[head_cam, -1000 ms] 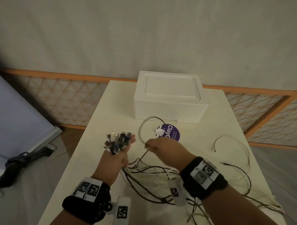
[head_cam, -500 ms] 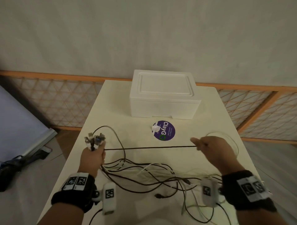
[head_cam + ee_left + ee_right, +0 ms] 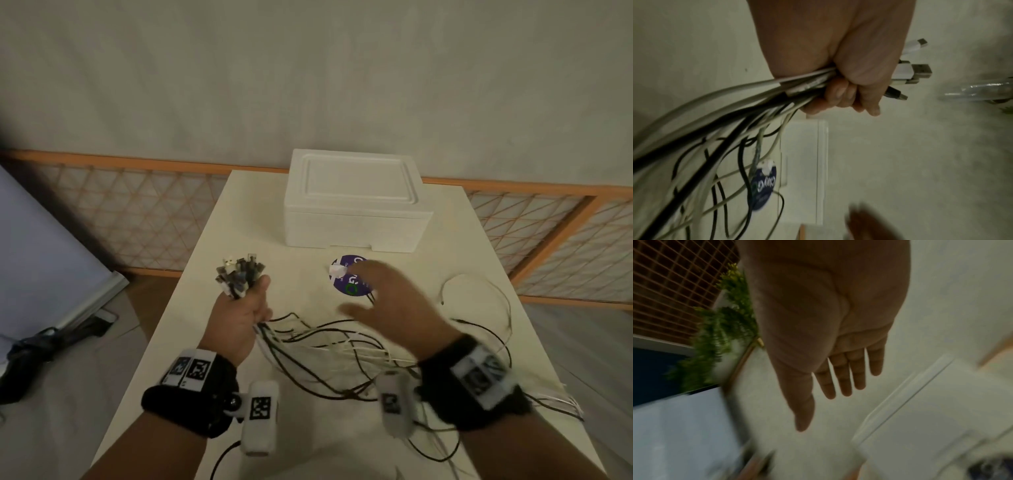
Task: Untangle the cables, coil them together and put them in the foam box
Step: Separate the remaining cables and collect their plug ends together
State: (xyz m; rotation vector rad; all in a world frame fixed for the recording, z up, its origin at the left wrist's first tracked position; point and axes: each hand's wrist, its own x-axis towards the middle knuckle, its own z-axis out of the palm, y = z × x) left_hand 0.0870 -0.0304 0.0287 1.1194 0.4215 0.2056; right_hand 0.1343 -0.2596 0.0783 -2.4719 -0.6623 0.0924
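The white table [image 3: 239, 212] carries everything. At its far edge, about in the middle, stands the foam box [image 3: 356, 212], white, with its lid on. Just in front of the box a round purple sticker [image 3: 352, 274] lies flat on the table, with a small white piece on its left side.

The cables [image 3: 329, 346], black and white ones mixed, spread loose over the near half of the table, from the left hand toward the near right corner, where several strands reach the right edge. One thin white cable [image 3: 476, 284] makes a loop near the right edge, apart from the main bunch.

The left hand [image 3: 239, 318] is above the left edge of the table. Its grip is closed tightly around one end of the bunch, and the plugs [image 3: 238, 274] stand up together above the fist. In the left wrist view the fingers [image 3: 840, 95] curl around the strands, and the USB plugs [image 3: 914, 71] come out on the other side of the hand.

The right hand [image 3: 387, 305] is above the middle of the table, over the sticker and the cables. Its picture is blurred, but its grip seems wide: in the right wrist view the fingers [image 3: 842, 378] are straight and hold nothing.
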